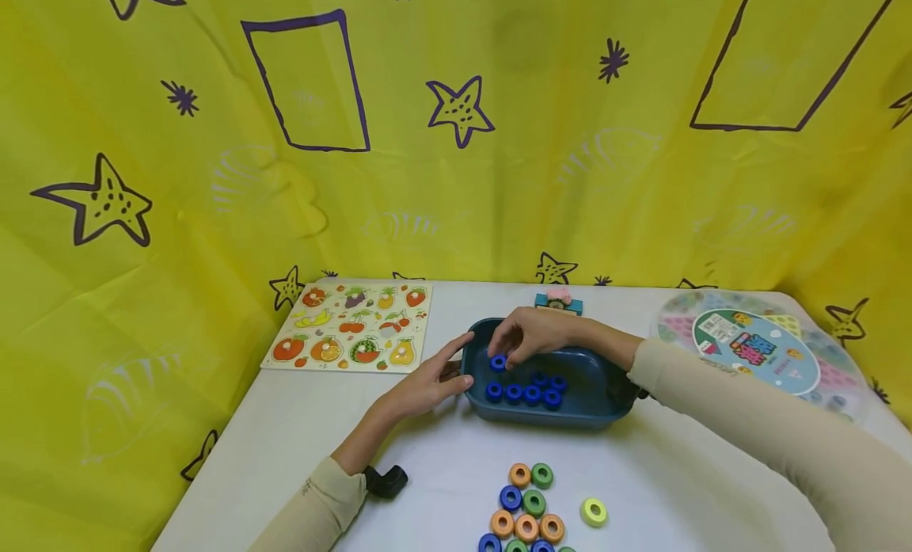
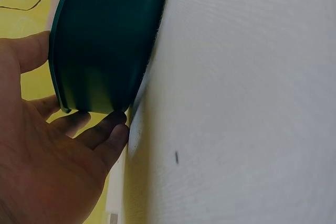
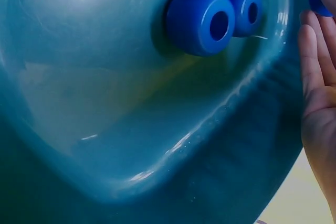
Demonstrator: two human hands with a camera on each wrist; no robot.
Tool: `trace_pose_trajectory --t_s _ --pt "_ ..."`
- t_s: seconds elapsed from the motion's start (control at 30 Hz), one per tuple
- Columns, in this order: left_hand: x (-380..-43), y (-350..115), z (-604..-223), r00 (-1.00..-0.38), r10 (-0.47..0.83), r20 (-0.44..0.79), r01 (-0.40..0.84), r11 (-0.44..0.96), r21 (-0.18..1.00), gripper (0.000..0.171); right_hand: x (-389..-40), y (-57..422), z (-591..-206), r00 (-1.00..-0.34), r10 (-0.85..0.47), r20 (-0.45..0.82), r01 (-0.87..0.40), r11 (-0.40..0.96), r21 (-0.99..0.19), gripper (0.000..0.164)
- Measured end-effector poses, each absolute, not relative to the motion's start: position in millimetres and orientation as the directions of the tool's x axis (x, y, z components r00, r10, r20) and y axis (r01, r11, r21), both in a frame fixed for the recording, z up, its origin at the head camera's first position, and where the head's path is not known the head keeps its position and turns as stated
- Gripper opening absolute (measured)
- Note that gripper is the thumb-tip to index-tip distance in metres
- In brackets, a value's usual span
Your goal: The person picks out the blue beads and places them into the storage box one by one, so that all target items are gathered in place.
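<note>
Blue plastic ring (image 1: 498,363) sits pinched in right hand (image 1: 532,333), left hand (image 1: 425,386) spread against oblong teal tub (image 1: 513,415); go gently, clearance's hard to judge.

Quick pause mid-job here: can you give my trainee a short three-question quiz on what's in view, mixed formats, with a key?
1. Fill in the blank: the person's ___ hand touches the end of the tub nearest the fruit board.

2. Multiple choice: what does the right hand pinch?
A) a green ring
B) a blue ring
C) an orange ring

3. True or false: the yellow ring lies inside the tub.

Key:
1. Left; the left hand has its fingers against that end.
2. B.
3. False; the yellow ring lies on the table, outside the tub.
</note>
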State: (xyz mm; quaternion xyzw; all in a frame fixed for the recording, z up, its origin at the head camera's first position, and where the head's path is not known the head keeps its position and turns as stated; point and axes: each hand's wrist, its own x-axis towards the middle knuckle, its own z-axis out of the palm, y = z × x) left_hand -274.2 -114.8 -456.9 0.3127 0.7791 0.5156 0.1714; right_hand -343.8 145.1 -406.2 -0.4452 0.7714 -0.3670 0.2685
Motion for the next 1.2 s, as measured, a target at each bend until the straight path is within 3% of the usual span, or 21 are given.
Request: trace_pose_trajectory --t_s 0.23,0.47,0.87,1.07,1.2 --pt "-273 -114 -454 -0.754 0.654 0.058 0.312 0.279 0.908 0.066 -347 140 -413 -0.453 -0.883 -0.125 -0.505 0.37 -0.779 0.023" --pt "-273 -115 -456 -0.747 0.662 0.058 0.311 0.271 0.911 0.067 -345 134 -422 -0.396 -0.911 -0.113 -0.57 0.34 -0.748 0.023" --pt "-273 -114 -457 -0.751 0.658 0.057 0.31 0.276 0.91 0.068 -343 132 -417 -0.457 -0.876 -0.157 -0.581 0.427 -0.692 0.026" --pt "-272 -115 -457 -0.745 0.664 0.068 0.31 0.253 0.916 0.068 -325 136 -382 -0.502 -0.863 -0.049 -0.593 0.385 -0.707 0.028" --pt "-273 -115 -457 -0.751 0.657 0.058 0.305 0.269 0.914 0.067 -287 139 -360 -0.472 -0.88 0.052 -0.631 0.296 -0.717 0.028"
